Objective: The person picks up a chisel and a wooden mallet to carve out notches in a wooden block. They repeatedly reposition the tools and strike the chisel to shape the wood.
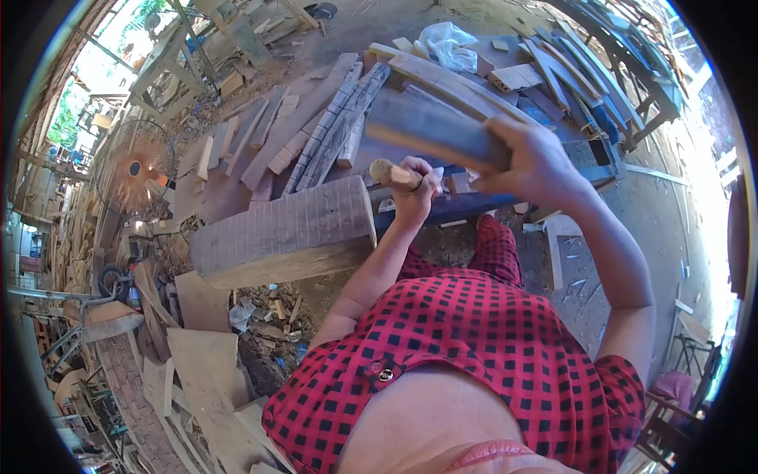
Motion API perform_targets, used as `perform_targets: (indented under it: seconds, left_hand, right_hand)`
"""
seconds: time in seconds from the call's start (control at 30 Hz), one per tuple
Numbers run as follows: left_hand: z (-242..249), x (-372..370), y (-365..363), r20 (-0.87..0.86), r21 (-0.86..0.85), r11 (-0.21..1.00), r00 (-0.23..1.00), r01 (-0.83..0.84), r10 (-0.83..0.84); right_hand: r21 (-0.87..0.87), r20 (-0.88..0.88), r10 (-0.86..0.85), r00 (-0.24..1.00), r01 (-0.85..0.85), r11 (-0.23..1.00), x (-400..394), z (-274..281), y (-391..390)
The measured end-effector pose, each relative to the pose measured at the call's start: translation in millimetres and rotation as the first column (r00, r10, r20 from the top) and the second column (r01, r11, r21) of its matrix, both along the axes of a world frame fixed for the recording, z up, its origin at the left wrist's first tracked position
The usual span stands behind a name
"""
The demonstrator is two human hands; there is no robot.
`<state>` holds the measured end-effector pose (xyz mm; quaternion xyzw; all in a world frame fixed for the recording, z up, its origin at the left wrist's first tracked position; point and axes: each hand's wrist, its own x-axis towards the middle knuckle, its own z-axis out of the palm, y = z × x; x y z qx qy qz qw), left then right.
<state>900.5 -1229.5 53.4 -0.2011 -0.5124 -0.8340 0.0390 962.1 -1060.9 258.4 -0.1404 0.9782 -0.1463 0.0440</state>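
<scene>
My left hand [417, 193] is closed round a wooden handle [388, 172] with a rounded end, probably a tool's; its other end is hard to make out. My right hand [537, 162] grips one end of a thick wooden block [438, 130], which is blurred by motion. That block is held above and beside the handle, and I cannot tell whether the two touch. Under my hands lies a dark surface [454, 207] with small pale pieces on it. A large squared timber [288, 229] lies left of my left hand.
Boards and offcuts [332, 118] lie in a pile ahead, with a clear plastic bag [448, 46] at the far side. A round wire-guarded fan [134, 168] stands at the left. Plywood sheets [201, 379] and wood scraps are at lower left. A dark rack [632, 71] stands at upper right.
</scene>
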Motion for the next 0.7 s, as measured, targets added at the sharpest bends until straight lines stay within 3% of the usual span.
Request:
perform_targets:
  seconds: [0.03,0.07,0.1,0.13,0.2,0.27,0.37,0.53,0.7]
  left_hand:
    - [4,1,2,0.020,-0.014,1.000,1.000,-0.020,0.020]
    - [8,1,3,0.027,-0.014,1.000,0.999,-0.023,0.024]
    - [12,0,4,0.054,-0.033,0.999,0.998,-0.009,0.010]
    - [18,0,7,0.081,-0.050,0.999,0.997,0.008,-0.004]
    - [25,-3,12,0.115,-0.014,1.000,0.993,0.015,-0.013]
    - [22,-11,14,0.116,0.013,0.999,0.993,-0.030,0.028]
    - [33,-18,16,0.155,0.116,0.993,0.988,-0.013,-0.006]
    - [42,-18,29,0.131,0.080,0.997,0.991,0.015,-0.025]
    - [47,-14,40,0.114,-0.085,0.996,0.993,0.027,-0.018]
  right_hand:
    - [-0.360,0.100,-0.114,0.989,0.142,0.922,6,-1,5]
    - [-0.653,0.230,-0.185,0.956,0.292,0.699,12,-3,11]
    - [-0.796,0.173,-0.170,0.970,0.240,0.556,14,-25,19]
    - [-0.795,0.178,-0.171,0.969,0.245,0.555,19,-50,25]
    - [-0.866,0.165,-0.350,0.922,0.306,0.396,31,-100,35]
    - [-0.655,0.440,-0.373,0.817,0.576,0.489,46,-136,51]
    - [-0.608,0.562,-0.356,0.747,0.665,0.434,58,-186,53]
    - [-0.652,0.563,-0.293,0.773,0.633,0.418,60,-210,56]
    - [-0.598,0.516,-0.311,0.798,0.595,0.536,57,-204,58]
